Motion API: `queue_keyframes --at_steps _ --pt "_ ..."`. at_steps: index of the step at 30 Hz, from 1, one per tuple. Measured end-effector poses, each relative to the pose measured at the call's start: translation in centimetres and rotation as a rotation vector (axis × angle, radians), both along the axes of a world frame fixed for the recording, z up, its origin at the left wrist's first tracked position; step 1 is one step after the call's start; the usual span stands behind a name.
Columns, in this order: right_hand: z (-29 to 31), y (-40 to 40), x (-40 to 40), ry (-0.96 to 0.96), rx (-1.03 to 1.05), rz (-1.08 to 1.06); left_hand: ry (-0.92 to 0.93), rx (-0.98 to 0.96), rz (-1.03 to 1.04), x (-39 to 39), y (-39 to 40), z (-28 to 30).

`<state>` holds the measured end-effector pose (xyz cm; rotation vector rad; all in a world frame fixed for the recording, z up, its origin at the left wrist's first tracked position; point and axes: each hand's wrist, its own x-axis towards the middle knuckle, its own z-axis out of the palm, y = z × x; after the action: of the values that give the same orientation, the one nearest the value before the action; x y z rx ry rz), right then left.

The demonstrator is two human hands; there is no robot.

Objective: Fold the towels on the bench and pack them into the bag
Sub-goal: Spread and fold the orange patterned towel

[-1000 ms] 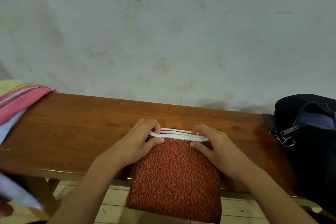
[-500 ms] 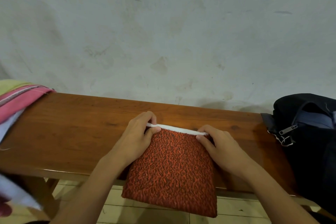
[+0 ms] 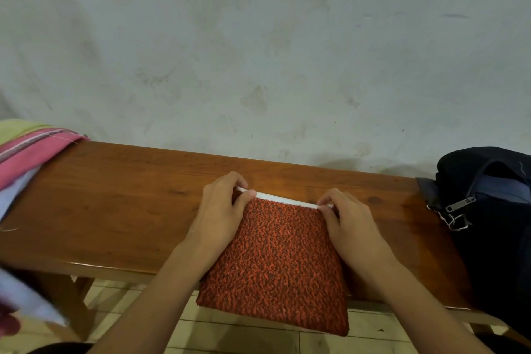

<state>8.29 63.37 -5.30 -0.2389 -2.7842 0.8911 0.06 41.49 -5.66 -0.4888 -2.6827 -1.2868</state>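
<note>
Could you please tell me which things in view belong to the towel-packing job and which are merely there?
Job: orange towel, left hand, right hand, towel pile, dark bag, bench.
Merely there: wall, tiled floor.

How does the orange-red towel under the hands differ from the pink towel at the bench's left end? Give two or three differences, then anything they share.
The orange-red towel is speckled with a white edge; the pink towel is plain with a stripe. The orange-red towel is pinched at its far corners by the left hand and right hand; the pink towel is untouched. The orange-red one overhangs the bench front; the pink one sits in a pile. Both are outside the bag.
</note>
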Motion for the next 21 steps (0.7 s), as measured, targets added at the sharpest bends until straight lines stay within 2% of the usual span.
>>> queue_keyframes --at_steps 6,10,13,21 --pt "0.1 -0.7 0.1 -0.024 0.146 -0.055 0.002 0.051 0.043 0.2 0.2 0.1" --pt "0.3 -0.8 0.2 -0.042 0.175 -0.087 -0.214 0.082 0.074 -0.3 -0.7 1.0" --pt "0.3 -1.0 0.2 -0.045 0.183 -0.087 -0.330 0.114 0.011 -1.1 -1.8 1.3" --pt "0.2 -0.9 0.0 -0.059 0.228 -0.096 -0.266 0.243 -0.244 -0.9 -1.4 1.4"
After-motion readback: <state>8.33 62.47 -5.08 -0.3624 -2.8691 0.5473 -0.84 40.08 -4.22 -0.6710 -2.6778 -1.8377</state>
